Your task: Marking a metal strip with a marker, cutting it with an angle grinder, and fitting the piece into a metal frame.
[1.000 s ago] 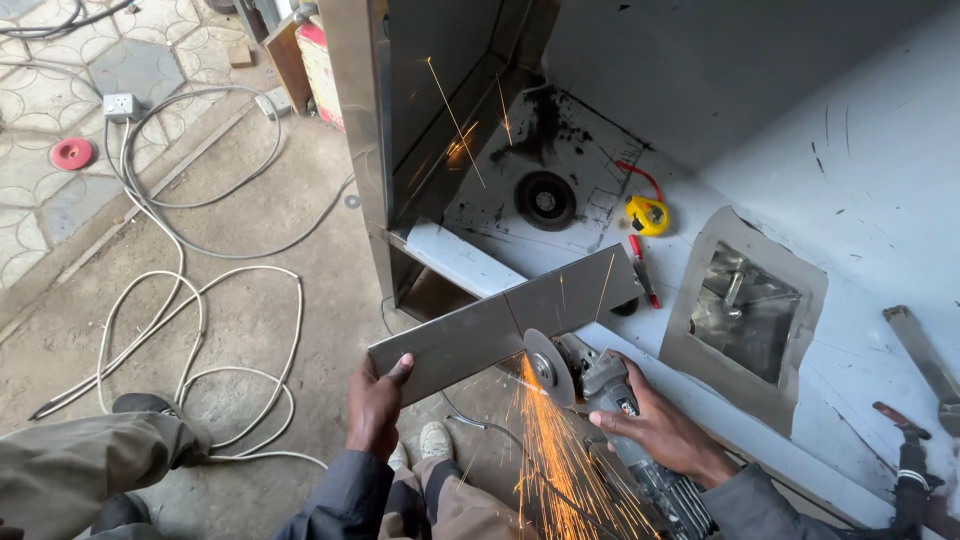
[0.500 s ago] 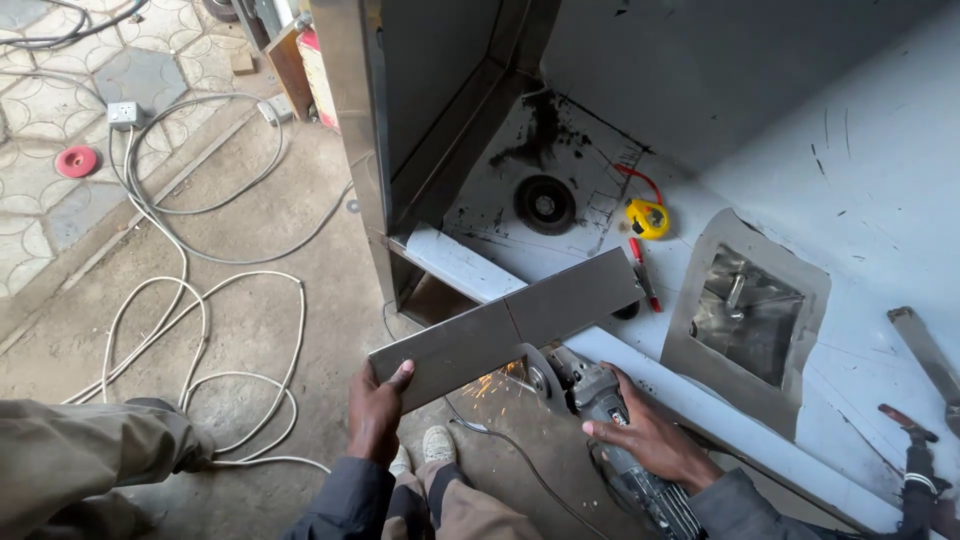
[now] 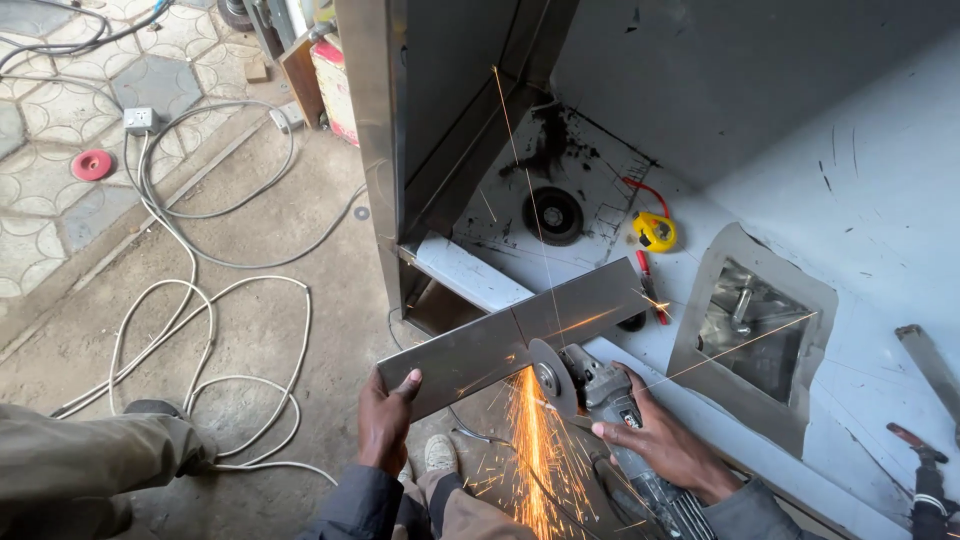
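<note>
Off the white worktop's (image 3: 880, 250) near edge, left hand (image 3: 385, 420) fingers are clamping the steel strip (image 3: 515, 335) while right hand (image 3: 665, 445) fingers, wrapping the angle grinder (image 3: 600, 395), are cutting it, partway through.

Soft, even daylight fills the scene, bright but without hard shadows. The sparks (image 3: 530, 440) glow orange and streak into thin lines, the brightest spot in view. The metal strip (image 3: 520, 335) shows a dull sheen, no harsh glare. Focus is sharp throughout; wide-angle stretching bends the edges slightly.
</note>
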